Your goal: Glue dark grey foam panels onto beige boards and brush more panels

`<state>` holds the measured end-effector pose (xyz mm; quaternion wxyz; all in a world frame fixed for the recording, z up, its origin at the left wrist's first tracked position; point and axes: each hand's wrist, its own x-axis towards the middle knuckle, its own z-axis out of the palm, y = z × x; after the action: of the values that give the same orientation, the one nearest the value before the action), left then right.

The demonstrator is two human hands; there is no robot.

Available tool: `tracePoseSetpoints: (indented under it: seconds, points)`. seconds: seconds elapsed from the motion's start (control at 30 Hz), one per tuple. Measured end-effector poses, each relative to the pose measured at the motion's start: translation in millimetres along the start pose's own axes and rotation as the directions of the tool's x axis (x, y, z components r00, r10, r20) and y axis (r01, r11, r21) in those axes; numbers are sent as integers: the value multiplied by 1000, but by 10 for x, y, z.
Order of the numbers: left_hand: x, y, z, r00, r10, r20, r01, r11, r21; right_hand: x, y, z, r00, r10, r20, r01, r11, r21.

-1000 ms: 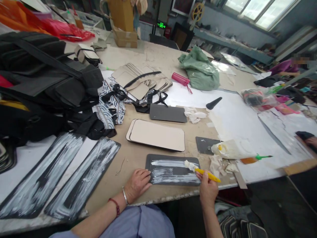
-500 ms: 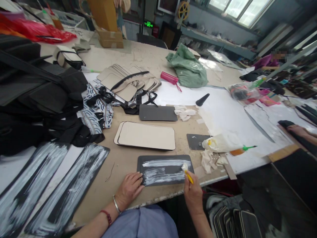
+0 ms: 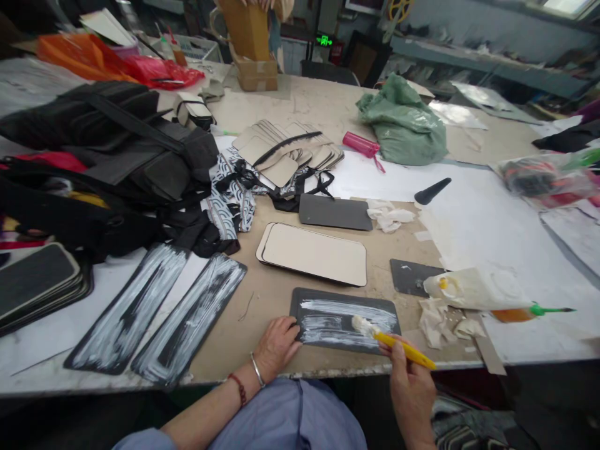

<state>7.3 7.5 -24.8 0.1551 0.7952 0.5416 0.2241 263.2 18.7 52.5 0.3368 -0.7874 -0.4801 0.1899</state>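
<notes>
My right hand [image 3: 412, 387] grips a yellow-handled brush [image 3: 407, 351], its bristles thick with white paste. The bristle end is over the middle of a dark rectangular panel [image 3: 347, 355] streaked with white. At that panel's left edge lies my left hand [image 3: 277, 344], fingers fairly flat and fingertips touching its corner. Just behind is a small stack of beige panels [image 3: 319, 253] with dark edges. Two more white-streaked dark panels, a nearer one [image 3: 190, 319] and a farther-left one [image 3: 126, 312], lie slanted on the left.
Right of the panel are a whitish paste container [image 3: 478, 287], crumpled paper [image 3: 435, 322] and an orange bottle with green nozzle [image 3: 510, 314]. Black bags [image 3: 140, 137] are heaped at left. Behind lie a plain dark panel [image 3: 335, 212], a pink pouch [image 3: 360, 144] and a green plastic bag [image 3: 405, 122].
The brush has swung from steep to a low slant, and its bristles have moved left toward the panel's middle. My view has turned left, so everything appears shifted right. My left hand stays at the edge.
</notes>
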Motion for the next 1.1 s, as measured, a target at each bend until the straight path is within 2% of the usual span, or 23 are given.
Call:
tracePoseSetpoints:
  seconds: [0.07, 0.13, 0.2, 0.27, 0.33, 0.43, 0.53, 0.6, 0.67, 0.73, 0.87, 1.0, 1.1]
  points:
    - [16, 18, -16, 998, -20, 56, 20, 1000, 4, -133, -219, 270, 986, 52, 161, -87, 973, 216]
    - [28, 22, -27, 996, -23, 81, 22, 1000, 4, -241, -361, 556, 956, 66, 284, -167, 923, 347]
    - [34, 17, -38, 996, -24, 81, 24, 1000, 4, -295, -395, 767, 938, 70, 339, -206, 901, 383]
    - [37, 14, -51, 997, -21, 77, 20, 1000, 11, -279, -327, 831, 939, 78, 335, -201, 916, 349]
    - [38, 16, -64, 996, -19, 83, 17, 1000, 22, -195, -191, 730, 960, 83, 266, -156, 951, 267]
    - [31, 16, -69, 996, -19, 85, 16, 999, 33, -10, 38, 369, 994, 83, 65, -88, 993, 83]
    - [22, -4, -50, 998, -9, 68, 6, 999, 47, 149, 209, -7, 991, 2, -136, -21, 991, -133]
    - [17, -16, -33, 998, 0, 57, -3, 999, 51, 216, 294, -160, 973, -99, -210, 42, 965, -260]
    - [9, -6, -18, 999, -6, 50, 4, 999, 38, 250, 375, -222, 958, -205, -202, 127, 931, -342]
    - [2, 33, -4, 998, -49, 36, 49, 999, 6, 251, 456, -226, 939, -315, -135, 248, 896, -368]
    - [11, 154, 62, 968, -247, -40, 239, 961, -136, 192, 608, -201, 874, -486, -28, 451, 830, -327]
    - [62, 212, 162, 870, -476, -131, 424, 856, -295, 149, 720, -191, 833, -553, 25, 536, 796, -281]
    - [104, 206, 195, 788, -612, -73, 551, 752, -361, 157, 756, -183, 783, -618, 69, 612, 747, -259]
